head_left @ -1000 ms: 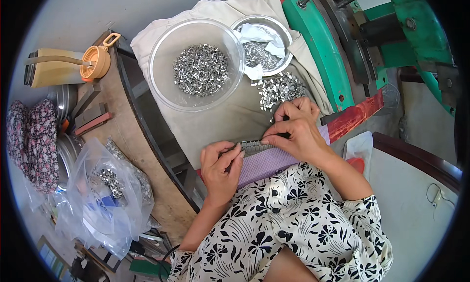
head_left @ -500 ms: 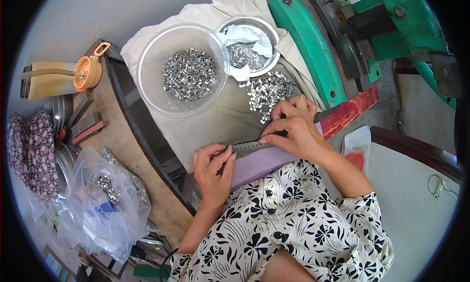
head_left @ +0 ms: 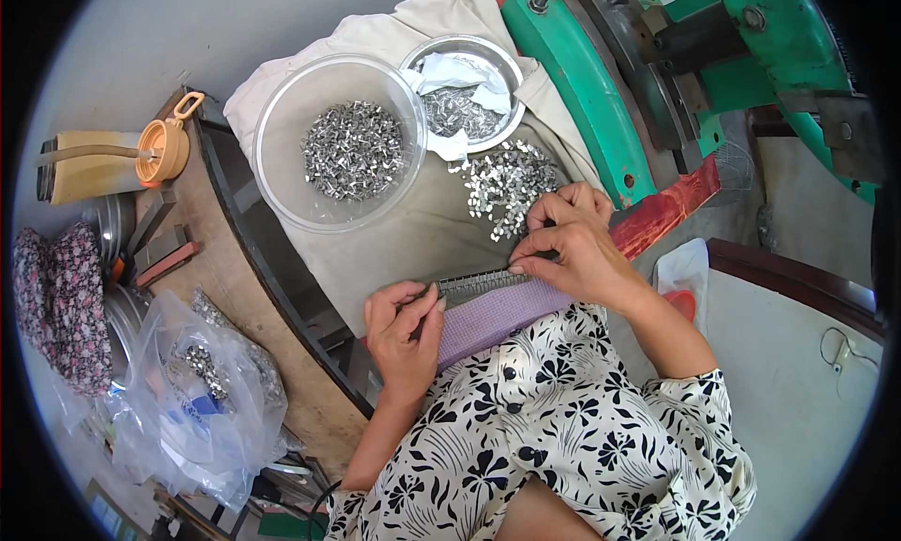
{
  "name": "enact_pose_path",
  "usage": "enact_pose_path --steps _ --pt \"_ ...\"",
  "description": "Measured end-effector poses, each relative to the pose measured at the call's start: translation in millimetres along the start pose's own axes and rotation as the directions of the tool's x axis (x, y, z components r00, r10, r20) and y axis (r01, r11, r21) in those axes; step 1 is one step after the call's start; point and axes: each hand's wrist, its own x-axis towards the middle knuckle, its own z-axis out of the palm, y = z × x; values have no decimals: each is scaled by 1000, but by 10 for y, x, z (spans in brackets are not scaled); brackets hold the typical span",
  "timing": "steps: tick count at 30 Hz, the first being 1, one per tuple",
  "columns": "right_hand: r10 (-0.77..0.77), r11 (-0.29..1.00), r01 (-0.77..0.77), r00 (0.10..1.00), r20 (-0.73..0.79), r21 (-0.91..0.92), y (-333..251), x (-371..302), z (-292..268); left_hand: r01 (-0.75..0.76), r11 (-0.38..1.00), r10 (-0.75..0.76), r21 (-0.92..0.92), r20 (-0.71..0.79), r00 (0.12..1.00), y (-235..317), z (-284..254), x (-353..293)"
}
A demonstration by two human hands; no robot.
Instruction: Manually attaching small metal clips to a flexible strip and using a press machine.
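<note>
Evidently, both hands were busy with one narrow dark metal strip (head_left: 477, 284), which lay on the person's side of the large clear bowl (head_left: 274, 180) and somewhat to its right. The left hand (head_left: 405, 333) gripped the strip's left end between thumb and forefinger, nearer the person than the bowl. The right hand (head_left: 571, 245), farther to the right of the bowl, had its thumb and forefinger closed on the strip at the other visible end; any small piece between those fingertips was too tiny to tell. The two hands were apart from each other, with the strip spanning the gap.

Small silvery metal pieces (head_left: 352, 152) were heaped inside the bowl. Just right of the bowl stood a steel basin (head_left: 515, 70), holding white paper (head_left: 446, 70) and thin metal bits (head_left: 460, 112). A loose pile of shiny flat pieces (head_left: 507, 186) lay right of the bowl too, close by the right hand. Beneath the bowl spread a beige cloth (head_left: 436, 227); a purple textured cloth (head_left: 497, 318) lay on its near side, just beside the strip. Well right of the bowl was a green machine (head_left: 582, 119).
</note>
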Motion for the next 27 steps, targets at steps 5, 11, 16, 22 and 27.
enact_pose_path --steps 5,11,16,22,27 --pt "-13 1000 13 1000 8 -10 32 -26 -39 10 1000 -10 -5 2 1000 9 5 -10" --pt "0 1000 0 1000 26 -2 63 -48 -61 -5 1000 5 -1 1 1000 3 7 -5" --pt "-9 1000 9 998 66 2 66 -33 -109 -4 1000 4 2 -9 1000 4 0 -22" --pt "-32 996 30 999 17 86 -61 77 -86 4 1000 -4 7 -24 1000 18 19 -77" --pt "-1 997 1 1000 -1 76 -109 121 -74 43 998 -45 46 40 998 69 -6 -4"
